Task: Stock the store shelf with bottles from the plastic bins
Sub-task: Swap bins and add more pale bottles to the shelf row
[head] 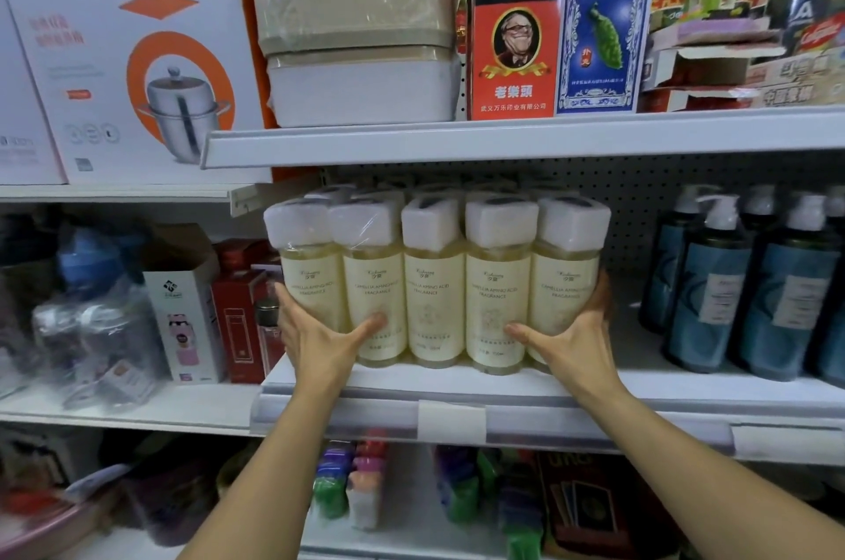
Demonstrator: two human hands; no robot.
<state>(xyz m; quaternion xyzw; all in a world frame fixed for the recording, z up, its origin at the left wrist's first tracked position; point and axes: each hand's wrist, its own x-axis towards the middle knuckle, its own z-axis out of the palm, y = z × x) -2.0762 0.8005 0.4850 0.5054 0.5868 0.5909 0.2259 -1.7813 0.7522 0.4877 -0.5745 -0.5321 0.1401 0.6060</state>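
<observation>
Shelf (686,390): a long white board with a clear strip along its front edge.
Upper shelf (503,138): a white board right above it, full of boxes.
Pot box (128,56): a big white box with a picture of a shiny steel pot. It stands on a board at the top left.
Bottle pack (434,285): pale yellow bottles with white caps, all wrapped together in clear plastic. Five stand in the front row and more rows stand behind. The pack stands upright at the left end of the shelf, just behind the front edge.
Tubs (356,19): beige tubs in a stack at the left end of the upper shelf, over the pack.
Pump bottles (731,294): dark blue with white pumps, toward the right end of the shelf, apart from the pack.
Card boxes (514,24): a red and black one and a blue one side by side on the upper shelf, right of the tubs.
Left grip (315,340): holds the pack's left side – thumb across the front of the second bottle, fingers curled round the side.
Right grip (576,344): holds the pack's right side – thumb on the front of the fourth bottle, fingers curled round behind.
White tag (451,421): a small blank tag in the strip, below the pack.
</observation>
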